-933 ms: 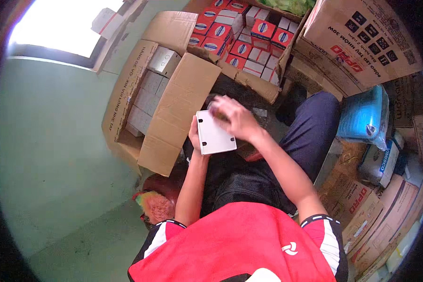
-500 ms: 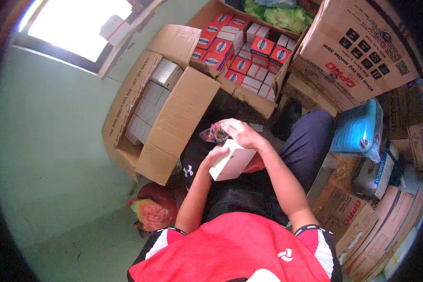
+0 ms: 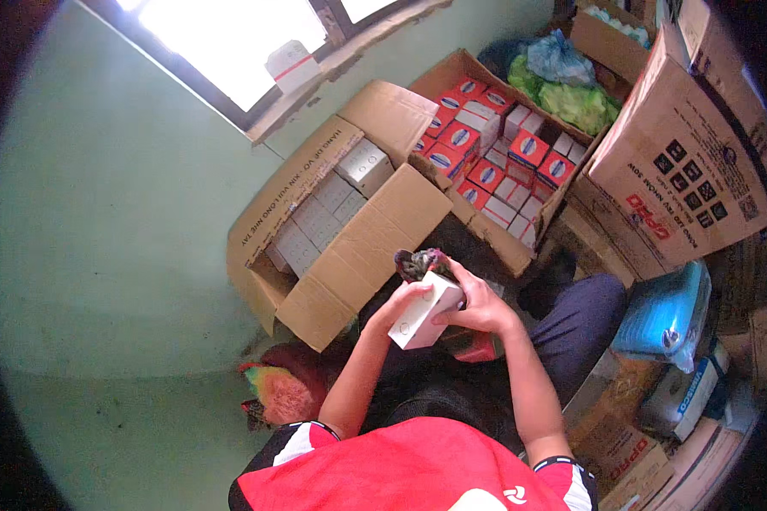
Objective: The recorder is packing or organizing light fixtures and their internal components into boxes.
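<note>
A small white box [image 3: 424, 322] is held between both hands above my lap. My left hand [image 3: 397, 303] closes on its left side, with the thumb along the upper edge. My right hand [image 3: 482, 305] grips its right side, fingers wrapped toward the far end. A crumpled dark, multicoloured cloth [image 3: 419, 264] bunches at the box's far end, by the right fingertips; which hand holds it is unclear. Below my right wrist, a red box [image 3: 475, 347] lies partly hidden near my lap.
An open carton [image 3: 358, 264] of white boxes stands ahead left. Behind it, another carton [image 3: 520, 247] holds red-and-white boxes. Large cartons [image 3: 673, 170] and a blue plastic-wrapped pack [image 3: 663, 311] crowd the right. A fluffy multicoloured bundle [image 3: 283, 396] rests at left, near the green wall [image 3: 128, 255].
My right hand has moved from the cloth over the box's far end down onto the box's side. The box has tilted, and the whole view has shifted left.
</note>
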Demonstrator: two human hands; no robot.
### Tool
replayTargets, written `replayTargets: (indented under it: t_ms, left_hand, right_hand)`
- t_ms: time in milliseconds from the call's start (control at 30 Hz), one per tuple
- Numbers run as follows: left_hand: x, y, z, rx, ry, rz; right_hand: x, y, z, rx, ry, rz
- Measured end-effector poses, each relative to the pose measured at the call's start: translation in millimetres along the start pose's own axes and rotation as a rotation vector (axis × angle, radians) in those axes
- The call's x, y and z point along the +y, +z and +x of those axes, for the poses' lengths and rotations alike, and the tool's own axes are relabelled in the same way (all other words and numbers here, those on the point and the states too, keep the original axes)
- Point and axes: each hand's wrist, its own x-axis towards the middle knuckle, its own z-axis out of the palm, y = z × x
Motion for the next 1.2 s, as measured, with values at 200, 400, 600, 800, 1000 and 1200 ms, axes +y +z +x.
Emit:
replayTargets:
  t_ms: [200,400,600,800,1000,1200]
  left_hand:
    - [34,10,1,0.184,0.248,-0.156]
    - [95,35,-18,0.474,0.684,0.334]
    - [58,127,-22,0.349,0.983,1.132]
    - [53,138,-32,0.329,0.958,1.235]
    - [74,112,-18,0.202,0.944,1.003]
    - [70,147,-25,0.267,1.162,1.286]
  right_hand:
    - [-26,1,-8,0.157,0.030,-0.012]
    - [-15,-10,-15,0.420,-0.107,-0.396]
    - [-11,2,-9,0.658,-0.218,-0.305]
    - [2,8,-14,0.736,-0.183,-0.313]
    - [-12,12,-13,0.729,-0.195,-0.372]
    - [4,32,-9,0.888,-0.157,-0.124]
